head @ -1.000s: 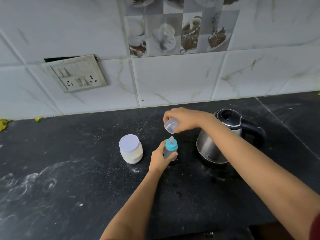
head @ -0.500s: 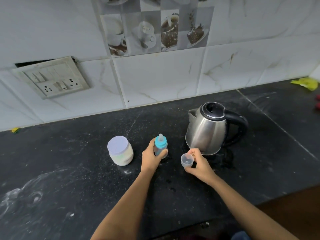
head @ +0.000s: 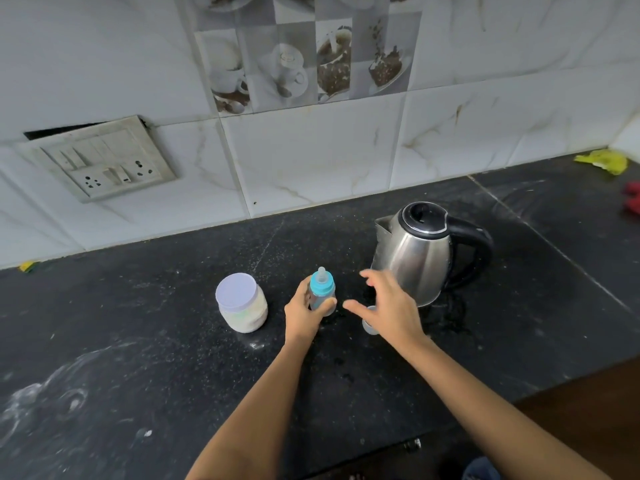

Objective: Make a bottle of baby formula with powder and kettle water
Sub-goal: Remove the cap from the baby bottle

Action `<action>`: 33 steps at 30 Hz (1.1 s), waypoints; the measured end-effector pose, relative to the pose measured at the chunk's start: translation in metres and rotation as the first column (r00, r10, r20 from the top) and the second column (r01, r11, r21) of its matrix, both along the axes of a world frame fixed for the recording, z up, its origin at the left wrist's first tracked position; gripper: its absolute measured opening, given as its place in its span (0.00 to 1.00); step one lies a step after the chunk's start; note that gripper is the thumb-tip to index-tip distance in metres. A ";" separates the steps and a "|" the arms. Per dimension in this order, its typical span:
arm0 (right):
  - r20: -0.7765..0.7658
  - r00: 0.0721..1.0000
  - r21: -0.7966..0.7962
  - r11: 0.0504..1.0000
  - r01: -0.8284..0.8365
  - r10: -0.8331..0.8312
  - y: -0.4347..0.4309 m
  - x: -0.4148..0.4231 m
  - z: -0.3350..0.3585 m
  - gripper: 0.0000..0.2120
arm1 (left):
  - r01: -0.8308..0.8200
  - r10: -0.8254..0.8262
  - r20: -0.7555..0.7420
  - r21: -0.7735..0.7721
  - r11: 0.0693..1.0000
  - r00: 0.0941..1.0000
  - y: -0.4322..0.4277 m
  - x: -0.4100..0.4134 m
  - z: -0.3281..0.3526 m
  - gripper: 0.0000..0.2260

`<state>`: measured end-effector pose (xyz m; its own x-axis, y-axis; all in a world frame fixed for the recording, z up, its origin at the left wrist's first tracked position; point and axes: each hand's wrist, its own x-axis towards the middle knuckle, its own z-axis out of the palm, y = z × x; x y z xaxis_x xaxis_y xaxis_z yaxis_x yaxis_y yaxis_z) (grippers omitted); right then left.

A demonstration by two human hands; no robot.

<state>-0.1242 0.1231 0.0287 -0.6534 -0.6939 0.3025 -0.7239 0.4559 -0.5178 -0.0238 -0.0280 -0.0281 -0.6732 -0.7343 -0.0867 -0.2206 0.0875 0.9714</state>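
A small baby bottle (head: 322, 289) with a blue collar and clear teat stands upright on the black counter (head: 138, 358). My left hand (head: 304, 311) is wrapped around its body. The bottle's clear cap (head: 369, 323) rests on the counter just right of it, mostly hidden under my right hand (head: 388, 306), which hovers over it with fingers spread and holds nothing. A powder jar (head: 242, 303) with a pale lilac lid stands left of the bottle. The steel kettle (head: 419, 251) with black lid and handle stands behind my right hand.
A tiled wall with a switch and socket plate (head: 104, 161) runs along the back. A yellow cloth (head: 604, 161) and something red (head: 632, 199) lie at the far right. White smears mark the counter at the lower left. The counter's front edge runs past my right forearm.
My right hand carried the clear cap from above the bottle down to the counter, set it down and let go; its fingers are now spread. My left hand stayed on the bottle.
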 end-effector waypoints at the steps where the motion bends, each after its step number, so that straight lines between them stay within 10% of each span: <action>1: 0.055 0.998 0.058 0.998 -0.022 0.019 -0.015 -0.001 0.005 0.35 | 0.000 0.000 -0.007 0.001 1.000 1.000 0.000 0.000 0.000 0.27; 12: 0.416 0.909 -0.121 0.991 0.060 -0.004 -0.086 0.010 -0.018 0.23 | 0.049 -0.050 -0.037 -0.015 0.999 0.998 -0.003 0.003 0.005 0.24; 27: 0.643 0.677 0.027 0.872 -0.488 0.359 -0.080 -0.044 0.003 0.34 | 0.096 -0.095 0.027 -0.032 0.995 0.995 -0.008 0.002 0.002 0.26; 33: 0.539 0.809 -0.055 0.969 -0.243 0.233 -0.073 -0.015 -0.013 0.34 | 0.078 -0.078 -0.022 0.014 0.997 0.997 -0.007 0.001 -0.007 0.29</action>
<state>-0.1391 0.0505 0.0157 -0.5224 -0.8506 -0.0600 -0.4196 0.3177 -0.8503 -0.0226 -0.0352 -0.0348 -0.7301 -0.6784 -0.0819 -0.1924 0.0892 0.9773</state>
